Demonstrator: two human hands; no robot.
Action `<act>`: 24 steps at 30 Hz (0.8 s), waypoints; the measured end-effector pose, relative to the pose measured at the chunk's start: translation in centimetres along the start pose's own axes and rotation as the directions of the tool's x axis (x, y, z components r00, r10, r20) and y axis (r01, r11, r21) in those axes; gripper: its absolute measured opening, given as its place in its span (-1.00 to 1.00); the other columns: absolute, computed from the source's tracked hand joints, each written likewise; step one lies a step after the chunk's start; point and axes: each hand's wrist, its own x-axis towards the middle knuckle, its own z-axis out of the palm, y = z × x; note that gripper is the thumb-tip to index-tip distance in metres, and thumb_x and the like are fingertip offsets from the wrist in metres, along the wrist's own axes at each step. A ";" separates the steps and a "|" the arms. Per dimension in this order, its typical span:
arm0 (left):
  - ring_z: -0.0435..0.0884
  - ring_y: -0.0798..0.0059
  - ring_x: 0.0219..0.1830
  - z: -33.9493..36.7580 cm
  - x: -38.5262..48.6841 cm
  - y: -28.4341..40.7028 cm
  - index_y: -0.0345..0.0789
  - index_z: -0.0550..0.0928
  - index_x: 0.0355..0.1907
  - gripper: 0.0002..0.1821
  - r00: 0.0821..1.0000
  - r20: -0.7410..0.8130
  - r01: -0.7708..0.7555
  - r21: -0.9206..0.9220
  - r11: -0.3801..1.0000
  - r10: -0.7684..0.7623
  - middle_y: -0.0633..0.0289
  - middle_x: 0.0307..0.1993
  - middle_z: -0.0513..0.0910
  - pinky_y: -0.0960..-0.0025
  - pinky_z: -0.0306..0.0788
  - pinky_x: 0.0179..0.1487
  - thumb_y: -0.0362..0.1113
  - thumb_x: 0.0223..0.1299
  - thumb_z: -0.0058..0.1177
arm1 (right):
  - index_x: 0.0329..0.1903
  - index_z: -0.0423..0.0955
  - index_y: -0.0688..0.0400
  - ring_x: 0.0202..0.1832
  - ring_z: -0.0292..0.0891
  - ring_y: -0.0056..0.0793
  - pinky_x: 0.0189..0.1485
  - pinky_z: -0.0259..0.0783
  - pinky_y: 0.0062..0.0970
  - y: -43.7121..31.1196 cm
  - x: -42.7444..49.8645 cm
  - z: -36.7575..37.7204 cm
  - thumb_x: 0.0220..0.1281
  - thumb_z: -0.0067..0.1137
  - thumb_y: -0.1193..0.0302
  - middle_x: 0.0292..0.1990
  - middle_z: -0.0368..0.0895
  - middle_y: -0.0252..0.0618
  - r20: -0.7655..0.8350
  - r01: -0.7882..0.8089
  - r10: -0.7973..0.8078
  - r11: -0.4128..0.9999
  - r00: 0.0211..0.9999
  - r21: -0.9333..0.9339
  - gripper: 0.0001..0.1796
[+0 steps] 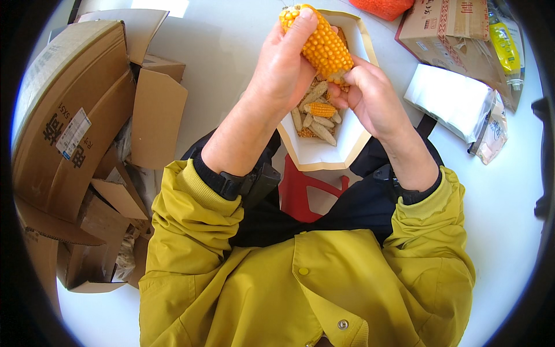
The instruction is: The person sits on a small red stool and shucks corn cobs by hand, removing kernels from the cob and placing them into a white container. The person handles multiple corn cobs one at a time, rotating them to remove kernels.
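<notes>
An ear of dried yellow corn [327, 50] is held up over an open box, tilted with its bare pale end towards my right hand. My left hand [286, 60] grips the ear, its thumb lying across the kernels near the upper end. At the lower end, the thumb and fingers of my right hand [373, 89] pinch the ear. Below both hands is the white-lined box [318, 158] with a tan rim. Inside lie several stripped cobs [323, 132], a short cob with kernels still on it [320, 109], and loose corn kernels [307, 133].
Opened cardboard boxes [78, 108] crowd the left side. To the right are a white package [448, 99], a printed carton [442, 34] and a yellow bottle [505, 47]. A red bag [383, 6] lies at the top. A red stool [299, 195] shows between my legs.
</notes>
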 end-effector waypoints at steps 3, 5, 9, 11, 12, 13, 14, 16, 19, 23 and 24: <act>0.44 0.42 -0.06 0.0 0.1 0.1 -0.32 0.38 -0.07 -0.67 1.000 -0.009 -0.002 -0.035 0.999 0.002 0.15 -0.16 0.49 0.29 0.29 0.09 -0.11 0.30 -0.15 | -0.17 0.30 0.28 -0.44 0.28 -0.61 -0.38 0.24 -0.63 0.0 -0.1 0.0 0.15 -0.23 0.42 -0.41 0.37 -0.25 -0.005 -0.006 0.006 1.000 1.000 -0.027 -0.75; 0.44 0.42 -0.06 0.0 0.1 0.0 -0.31 0.38 -0.07 -0.67 1.000 -0.028 -0.006 -0.053 0.999 0.005 0.15 -0.15 0.49 0.29 0.30 0.09 -0.10 0.30 -0.15 | -0.04 0.28 0.28 -0.36 0.30 -0.60 -0.34 0.25 -0.62 -0.1 -0.1 -0.1 0.18 -0.28 0.39 -0.27 0.38 -0.28 0.032 0.001 -0.001 1.000 1.000 -0.004 -0.66; 0.44 0.43 -0.05 0.0 0.0 0.1 -0.31 0.38 -0.06 -0.67 1.000 -0.019 -0.012 -0.042 0.999 0.012 0.16 -0.15 0.49 0.28 0.29 0.09 -0.10 0.30 -0.15 | 0.02 0.27 0.27 -0.32 0.31 -0.59 -0.33 0.26 -0.61 -0.1 -0.1 0.1 0.22 -0.32 0.35 -0.19 0.38 -0.29 0.005 -0.002 0.001 1.000 1.000 0.017 -0.62; 0.44 0.42 -0.06 0.1 0.0 0.1 -0.31 0.38 -0.06 -0.67 0.999 -0.031 -0.021 -0.038 0.999 0.020 0.16 -0.15 0.49 0.28 0.30 0.10 -0.10 0.30 -0.15 | 0.01 0.28 0.28 -0.33 0.31 -0.59 -0.34 0.25 -0.61 -0.2 -0.1 0.0 0.21 -0.32 0.36 -0.20 0.39 -0.28 0.016 -0.003 0.003 1.000 1.000 -0.002 -0.63; 0.45 0.43 -0.06 0.0 0.0 0.2 -0.31 0.38 -0.06 -0.67 1.000 -0.020 -0.018 -0.026 1.000 0.018 0.16 -0.15 0.49 0.28 0.30 0.10 -0.10 0.30 -0.15 | 0.00 0.28 0.29 -0.33 0.31 -0.59 -0.34 0.25 -0.61 -0.3 -0.1 0.0 0.21 -0.32 0.37 -0.20 0.39 -0.28 0.026 -0.002 0.002 1.000 1.000 -0.008 -0.63; 0.45 0.43 -0.06 0.0 0.0 0.2 -0.31 0.39 -0.06 -0.67 1.000 -0.009 -0.015 -0.013 1.000 0.015 0.16 -0.15 0.49 0.28 0.30 0.10 -0.10 0.30 -0.14 | 0.00 0.28 0.29 -0.33 0.31 -0.59 -0.35 0.25 -0.61 -0.3 0.0 -0.1 0.20 -0.32 0.38 -0.21 0.39 -0.28 0.030 -0.009 0.010 1.000 1.000 -0.015 -0.63; 0.45 0.43 -0.06 0.0 -0.1 0.2 -0.31 0.39 -0.06 -0.66 1.000 0.002 -0.013 -0.001 1.000 0.013 0.15 -0.15 0.49 0.28 0.30 0.10 -0.09 0.30 -0.14 | 0.00 0.27 0.30 -0.33 0.30 -0.59 -0.35 0.25 -0.61 -0.4 0.0 -0.2 0.20 -0.32 0.39 -0.21 0.39 -0.27 0.034 -0.017 0.017 1.000 0.999 -0.022 -0.63; 0.45 0.43 -0.06 0.0 -0.1 0.2 -0.32 0.39 -0.05 -0.66 1.000 -0.003 -0.009 0.038 0.999 0.009 0.15 -0.15 0.49 0.29 0.30 0.10 -0.09 0.30 -0.14 | -0.01 0.27 0.31 -0.33 0.30 -0.60 -0.35 0.24 -0.61 -0.4 0.0 -0.3 0.18 -0.32 0.42 -0.22 0.38 -0.27 0.034 -0.032 0.034 0.998 0.999 -0.053 -0.63; 0.46 0.44 -0.06 0.1 -0.1 0.2 -0.33 0.39 -0.05 -0.65 1.000 -0.005 -0.006 0.040 0.999 0.006 0.14 -0.14 0.49 0.29 0.30 0.09 -0.10 0.30 -0.14 | -0.01 0.27 0.32 -0.34 0.29 -0.60 -0.36 0.23 -0.61 -0.3 0.0 -0.4 0.15 -0.32 0.45 -0.23 0.38 -0.26 0.036 -0.039 0.042 0.995 0.998 -0.094 -0.64; 0.46 0.44 -0.06 0.3 -0.2 0.1 -0.34 0.38 -0.04 -0.65 0.998 -0.065 -0.021 0.022 1.000 0.023 0.14 -0.14 0.49 0.29 0.30 0.10 -0.10 0.30 -0.14 | -0.02 0.27 0.32 -0.34 0.29 -0.61 -0.36 0.23 -0.61 -0.3 -0.1 -0.3 0.15 -0.30 0.46 -0.24 0.37 -0.28 0.056 -0.008 0.012 0.997 0.998 -0.071 -0.65; 0.46 0.44 -0.06 0.2 -0.1 0.2 -0.34 0.38 -0.04 -0.65 0.999 -0.041 -0.018 0.029 0.999 0.019 0.14 -0.14 0.49 0.29 0.30 0.10 -0.11 0.30 -0.13 | -0.02 0.27 0.32 -0.34 0.29 -0.61 -0.36 0.23 -0.61 -0.3 -0.2 -0.3 0.15 -0.29 0.46 -0.24 0.37 -0.28 0.055 0.000 0.004 0.998 0.999 -0.067 -0.65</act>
